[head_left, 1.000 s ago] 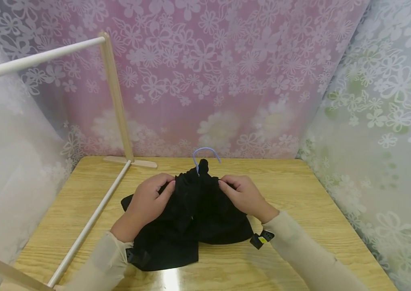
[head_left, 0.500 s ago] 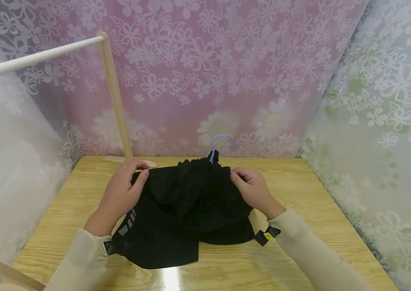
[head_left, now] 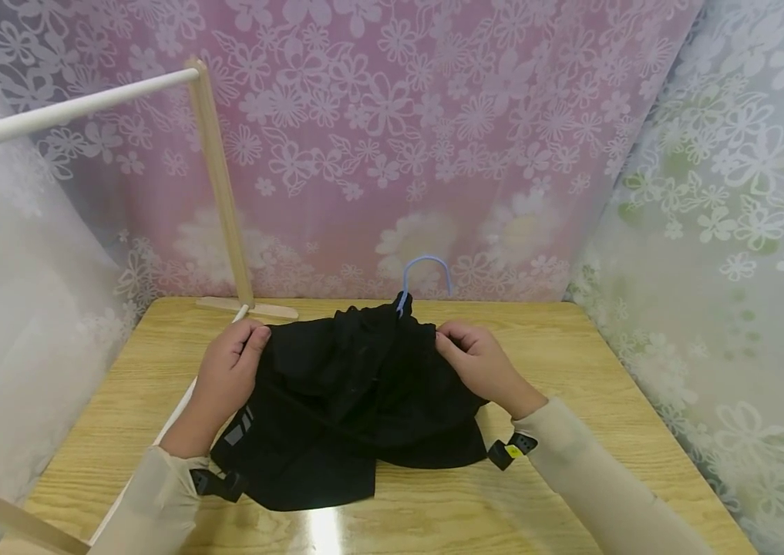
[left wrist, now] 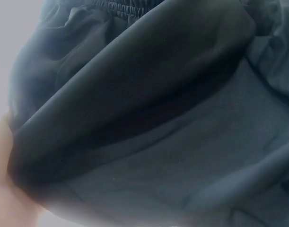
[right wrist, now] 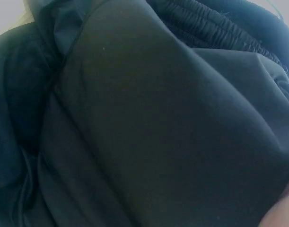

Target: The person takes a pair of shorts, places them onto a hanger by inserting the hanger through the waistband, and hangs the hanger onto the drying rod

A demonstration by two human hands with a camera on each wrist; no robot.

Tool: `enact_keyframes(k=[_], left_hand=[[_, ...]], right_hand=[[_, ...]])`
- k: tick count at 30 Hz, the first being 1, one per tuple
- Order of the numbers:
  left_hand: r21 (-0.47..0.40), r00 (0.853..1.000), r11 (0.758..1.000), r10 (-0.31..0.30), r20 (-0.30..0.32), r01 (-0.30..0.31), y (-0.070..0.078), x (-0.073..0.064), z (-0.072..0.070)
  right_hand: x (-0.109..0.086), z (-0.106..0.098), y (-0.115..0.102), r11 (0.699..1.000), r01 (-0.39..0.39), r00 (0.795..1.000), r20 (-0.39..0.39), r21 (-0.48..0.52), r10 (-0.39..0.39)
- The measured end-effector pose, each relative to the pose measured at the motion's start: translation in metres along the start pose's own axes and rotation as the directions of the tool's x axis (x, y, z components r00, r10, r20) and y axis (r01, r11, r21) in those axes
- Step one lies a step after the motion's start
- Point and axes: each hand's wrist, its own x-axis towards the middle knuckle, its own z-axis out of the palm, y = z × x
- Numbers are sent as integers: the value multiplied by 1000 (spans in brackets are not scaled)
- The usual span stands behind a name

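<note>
Black shorts (head_left: 357, 401) with a gathered elastic waistband (right wrist: 201, 23) lie bunched over the middle of the table, grey stripes (head_left: 237, 428) showing at their left side. Out of their top rises the light blue hook of a hanger (head_left: 427, 259); the rest of the hanger is hidden by cloth. My left hand (head_left: 228, 370) pinches the upper left edge of the fabric between thumb and fingers. On the other side, my right hand (head_left: 485, 370) pinches the upper right edge near the hook. Dark folds of the shorts fill both wrist views.
A rack with a white top bar (head_left: 72, 112), a wooden post (head_left: 220, 185) and a low white rod stands on the left of the wooden table (head_left: 572, 385). Behind hangs a pink floral curtain (head_left: 392, 154); a pale floral curtain (head_left: 745, 254) hangs at right.
My left hand has moved left, spreading the shorts wider and exposing the grey stripes. The hanger hook has shifted right and up, and my right hand has moved slightly right.
</note>
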Motion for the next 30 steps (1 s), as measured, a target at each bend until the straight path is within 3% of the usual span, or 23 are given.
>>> enact_keyframes(k=[6, 11, 13, 16, 19, 21, 23, 24, 25, 27, 28, 30], left_hand=[[-78, 997, 997, -5, -74, 0, 4, 5, -1], [-87, 999, 996, 6, -50, -11, 7, 13, 1], [-78, 999, 997, -9, -33, 6, 7, 16, 4], [-92, 999, 996, -26, -38, 23, 8, 21, 8], [-127, 989, 992, 4, -147, -22, 14, 22, 12], [-151, 965, 983, 59, -256, -100, 22, 20, 16], [-155, 944, 974, 112, -310, -167, 35, 14, 23], [-154, 944, 969, 140, -299, -192, 43, 11, 28], [-150, 955, 968, 158, -253, -200, 52, 7, 33], [-135, 977, 969, 198, -84, -208, 71, -2, 44], [-128, 979, 972, 203, 28, -198, 81, -7, 50], [-117, 952, 979, 191, 240, -167, 98, -16, 62]], right_hand=[[-1, -4, 1, 1000, -20, 995, 97, 13, 19], [1, -5, -5, 997, -71, 982, 177, 5, 69], [3, -3, -8, 996, -84, 987, 135, -17, 86], [6, 1, -11, 992, -123, 992, 6, -27, 123], [10, 6, -15, 984, -170, 980, -94, 50, 174], [11, 10, -20, 974, -195, 966, -146, 119, 212], [14, 15, -29, 959, -200, 951, -197, 199, 239], [15, 18, -33, 952, -191, 943, -225, 240, 246], [17, 21, -39, 942, -173, 937, -247, 287, 247], [21, 28, -49, 921, -123, 927, -288, 370, 239], [24, 32, -54, 909, -90, 924, -306, 408, 229], [28, 38, -61, 893, -23, 919, -341, 449, 195]])
